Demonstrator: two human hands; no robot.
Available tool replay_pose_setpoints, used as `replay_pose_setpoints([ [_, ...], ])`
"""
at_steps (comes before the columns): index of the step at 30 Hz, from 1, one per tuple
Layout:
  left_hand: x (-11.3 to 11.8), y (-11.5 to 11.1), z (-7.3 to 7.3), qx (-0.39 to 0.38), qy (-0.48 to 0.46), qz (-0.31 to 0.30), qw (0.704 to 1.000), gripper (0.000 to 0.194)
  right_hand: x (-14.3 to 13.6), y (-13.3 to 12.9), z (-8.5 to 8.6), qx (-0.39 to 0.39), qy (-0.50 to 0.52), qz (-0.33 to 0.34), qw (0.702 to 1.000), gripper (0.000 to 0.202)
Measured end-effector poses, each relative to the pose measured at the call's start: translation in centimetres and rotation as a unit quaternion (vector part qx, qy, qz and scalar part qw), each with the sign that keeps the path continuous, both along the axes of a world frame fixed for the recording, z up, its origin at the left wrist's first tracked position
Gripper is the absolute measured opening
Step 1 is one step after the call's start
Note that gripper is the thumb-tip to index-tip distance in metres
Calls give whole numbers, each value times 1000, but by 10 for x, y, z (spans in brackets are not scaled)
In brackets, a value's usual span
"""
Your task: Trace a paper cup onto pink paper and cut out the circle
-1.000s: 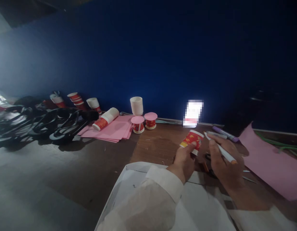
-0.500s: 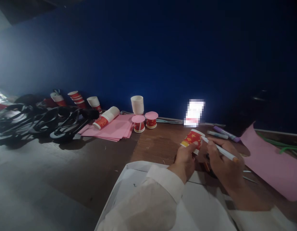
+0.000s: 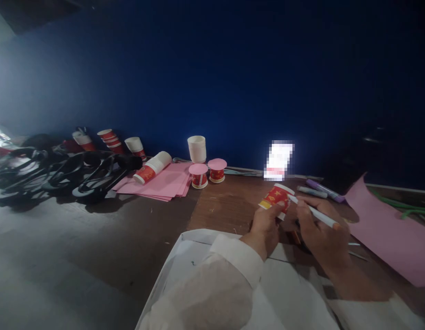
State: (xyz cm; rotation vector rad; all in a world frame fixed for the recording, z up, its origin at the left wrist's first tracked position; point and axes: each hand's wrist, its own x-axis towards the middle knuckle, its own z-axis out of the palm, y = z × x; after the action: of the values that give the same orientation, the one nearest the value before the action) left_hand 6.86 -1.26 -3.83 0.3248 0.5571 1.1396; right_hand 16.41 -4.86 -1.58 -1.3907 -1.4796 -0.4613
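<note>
A red paper cup [image 3: 278,196] with gold markings lies tilted in my left hand [image 3: 266,229], whose fingers close around its lower side. My right hand [image 3: 320,233] grips a white glue pen or marker [image 3: 318,214] with an orange end, its tip at the cup's right side. Whether the tip touches the cup I cannot tell. To the left, two small red cups, one [image 3: 198,176] and another [image 3: 217,170], each carry a pink paper disc on top.
A stack of white cups [image 3: 197,149] stands behind. A lit phone [image 3: 278,160] leans at the wall. Purple marker [image 3: 325,191] and pink sheet [image 3: 387,229] lie right. Pink papers [image 3: 164,183] and black headset-like items [image 3: 95,178] are left. A white board [image 3: 195,256] lies in front.
Almost nothing differs. Both hands keep their hold on the cup and the pen, and the whole view has shifted very slightly.
</note>
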Motion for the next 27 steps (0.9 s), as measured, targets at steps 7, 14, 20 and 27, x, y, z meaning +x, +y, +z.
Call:
replay_pose_setpoints([
  [7,0,0,1,-9,-13,13,1000,37,0,1,-1,0,-9,7,1000,27],
  [14,0,-1,4,-14,-12,27,999,38,1,1,-4,0,-18,4,1000,26],
  [20,0,0,2,-11,-4,19,1000,41,1,0,-4,-8,-17,-6,1000,26],
  [27,1,0,1,-14,-17,27,999,38,-1,0,-2,-1,-31,-3,1000,27],
])
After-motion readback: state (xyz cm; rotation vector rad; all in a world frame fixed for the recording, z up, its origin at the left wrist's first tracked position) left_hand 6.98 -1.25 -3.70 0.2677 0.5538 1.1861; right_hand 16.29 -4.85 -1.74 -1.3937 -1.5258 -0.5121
